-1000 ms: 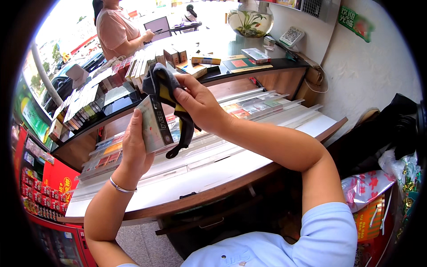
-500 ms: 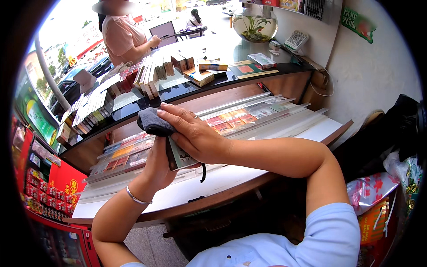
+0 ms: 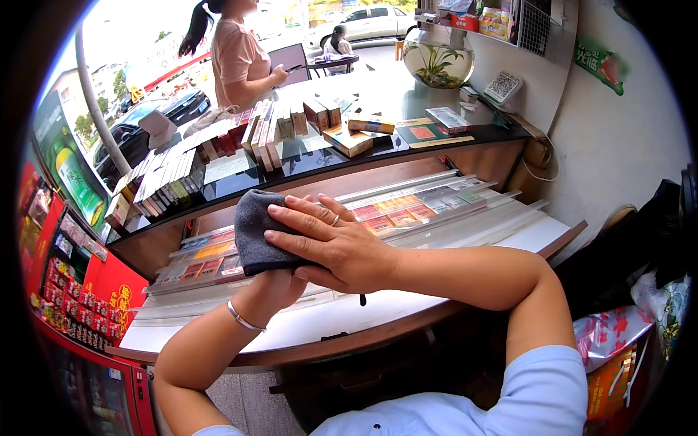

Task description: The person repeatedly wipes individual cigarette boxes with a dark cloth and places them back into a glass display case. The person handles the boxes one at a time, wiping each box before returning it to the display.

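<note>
A dark grey cloth (image 3: pixel 258 232) lies over what my hands hold, above the tilted display shelf. My right hand (image 3: pixel 331 243) presses on the cloth from the right, fingers stretched across it and a ring on one of them. Underneath, my left hand (image 3: pixel 282 289) comes up from below with a bangle on the wrist; its fingers are hidden by the cloth and my right hand. The flat dark box it held a moment ago is covered now. A short black cord end (image 3: pixel 363 299) hangs below my right hand.
Flat packs (image 3: pixel 400 214) lie in rows under clear strips on the shelf. Beyond stands a glass counter (image 3: pixel 305 156) with many upright boxes (image 3: pixel 265 142), a fishbowl (image 3: pixel 438 62) and a code stand (image 3: pixel 502 87). A person (image 3: pixel 240 58) stands across the counter. Bags (image 3: pixel 611 338) sit at right.
The cloth has spread over the dark box and hides it. My right hand has slid slightly down and right, lying flatter on the cloth. The view has shifted; the person across the counter has turned.
</note>
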The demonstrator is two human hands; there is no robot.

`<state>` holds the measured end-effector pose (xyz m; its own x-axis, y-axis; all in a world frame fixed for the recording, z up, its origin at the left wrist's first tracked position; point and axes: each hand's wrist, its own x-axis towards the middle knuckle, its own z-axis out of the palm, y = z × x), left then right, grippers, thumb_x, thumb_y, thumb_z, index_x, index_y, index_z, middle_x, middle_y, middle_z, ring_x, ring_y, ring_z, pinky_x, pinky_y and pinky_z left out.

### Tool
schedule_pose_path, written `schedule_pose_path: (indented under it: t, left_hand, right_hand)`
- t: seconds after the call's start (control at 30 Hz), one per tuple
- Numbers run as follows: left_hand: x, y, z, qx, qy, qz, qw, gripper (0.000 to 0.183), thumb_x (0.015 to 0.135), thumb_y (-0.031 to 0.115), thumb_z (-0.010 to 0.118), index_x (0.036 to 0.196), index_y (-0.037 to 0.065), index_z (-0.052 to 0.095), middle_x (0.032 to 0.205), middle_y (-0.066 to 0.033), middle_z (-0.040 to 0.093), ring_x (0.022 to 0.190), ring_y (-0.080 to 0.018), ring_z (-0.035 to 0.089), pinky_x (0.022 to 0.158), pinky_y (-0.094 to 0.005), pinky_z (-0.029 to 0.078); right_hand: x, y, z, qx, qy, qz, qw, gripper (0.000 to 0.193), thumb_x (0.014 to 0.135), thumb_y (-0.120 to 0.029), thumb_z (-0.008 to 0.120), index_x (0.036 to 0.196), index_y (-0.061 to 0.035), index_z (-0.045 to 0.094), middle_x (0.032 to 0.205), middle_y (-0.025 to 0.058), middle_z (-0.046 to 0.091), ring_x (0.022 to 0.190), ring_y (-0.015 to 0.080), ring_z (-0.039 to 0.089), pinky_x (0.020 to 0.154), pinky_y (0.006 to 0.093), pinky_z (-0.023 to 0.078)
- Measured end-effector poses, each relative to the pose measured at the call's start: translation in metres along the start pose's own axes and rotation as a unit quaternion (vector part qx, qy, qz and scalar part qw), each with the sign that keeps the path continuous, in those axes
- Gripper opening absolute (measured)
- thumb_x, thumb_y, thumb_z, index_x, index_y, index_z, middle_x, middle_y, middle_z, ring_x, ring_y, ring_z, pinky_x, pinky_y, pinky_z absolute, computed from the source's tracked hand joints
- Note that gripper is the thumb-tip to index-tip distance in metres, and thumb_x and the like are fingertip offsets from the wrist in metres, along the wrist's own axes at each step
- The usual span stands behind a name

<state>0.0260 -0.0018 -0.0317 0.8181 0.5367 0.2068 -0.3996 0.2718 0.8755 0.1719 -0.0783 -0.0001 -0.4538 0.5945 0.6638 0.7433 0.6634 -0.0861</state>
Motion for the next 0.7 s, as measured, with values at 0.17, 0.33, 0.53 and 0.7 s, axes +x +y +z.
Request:
schedule_pose_path:
  t: [0.17, 0.33, 0.53, 0.7]
  left_hand:
    - [-0.002, 0.004, 0.004, 0.055, 0.008, -0.074, 0.996, 0.056, 0.095, 0.058, 0.032, 0.136, 0.019, 0.036, 0.124, -0.0071, 0.055, 0.107, -0.0229, 0.061, 0.085, -0.0467, 0.055]
    - [-0.007, 0.016, 0.008, 0.178, -0.017, -0.006, 0.984, 0.046, 0.09, 0.03, 0.056, 0.123, 0.001, 0.046, 0.111, -0.0186, 0.061, 0.098, -0.0298, 0.064, 0.082, -0.0394, 0.056]
    - [0.009, 0.054, -0.007, 0.065, 0.074, 0.1, 0.99, 0.045, 0.094, 0.047, 0.046, 0.115, 0.008, 0.055, 0.106, -0.0125, 0.064, 0.096, -0.0198, 0.065, 0.079, -0.032, 0.055]
    - [0.01, 0.047, -0.015, 0.054, 0.112, 0.12, 0.985, 0.047, 0.095, 0.05, 0.044, 0.117, 0.009, 0.054, 0.1, -0.0074, 0.064, 0.093, -0.0166, 0.065, 0.08, -0.0308, 0.054]
  right_hand:
    - [0.007, 0.015, -0.013, 0.111, 0.053, 0.081, 0.989, 0.045, 0.092, -0.017, 0.052, 0.134, -0.0063, 0.043, 0.136, 0.0188, 0.041, 0.123, 0.0364, 0.042, 0.102, 0.0427, 0.035]
    - [0.005, 0.042, -0.004, 0.344, 0.118, 0.253, 0.896, 0.033, 0.1, -0.028, 0.04, 0.1, 0.0003, 0.058, 0.082, 0.0116, 0.06, 0.075, 0.0202, 0.057, 0.07, 0.0314, 0.046]
    - [0.004, 0.029, -0.006, 0.411, -0.062, 0.349, 0.84, 0.028, 0.099, -0.029, 0.045, 0.101, -0.0026, 0.055, 0.078, 0.0001, 0.055, 0.069, 0.0062, 0.049, 0.063, 0.0212, 0.041]
    - [-0.004, -0.004, -0.007, 0.25, -0.443, 0.077, 0.858, 0.042, 0.093, -0.037, 0.053, 0.113, 0.0001, 0.058, 0.109, 0.0171, 0.06, 0.102, 0.0322, 0.057, 0.089, 0.0417, 0.043]
